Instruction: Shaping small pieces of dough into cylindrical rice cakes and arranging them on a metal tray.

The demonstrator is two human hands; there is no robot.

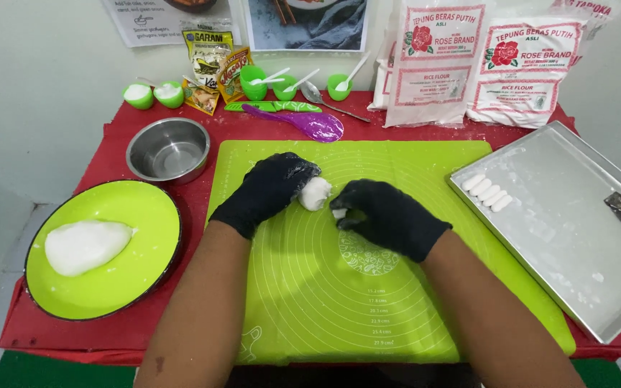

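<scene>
Fingers (303, 174) pinch dough (315, 193); tray (576, 237) holds 5 pieces (488, 192).

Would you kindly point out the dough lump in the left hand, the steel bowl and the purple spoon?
Dough lump (315, 193), head view, on its white exposed end.
Steel bowl (168, 149), head view, on its inner bottom.
Purple spoon (323, 126), head view, on its wide scoop.
</scene>
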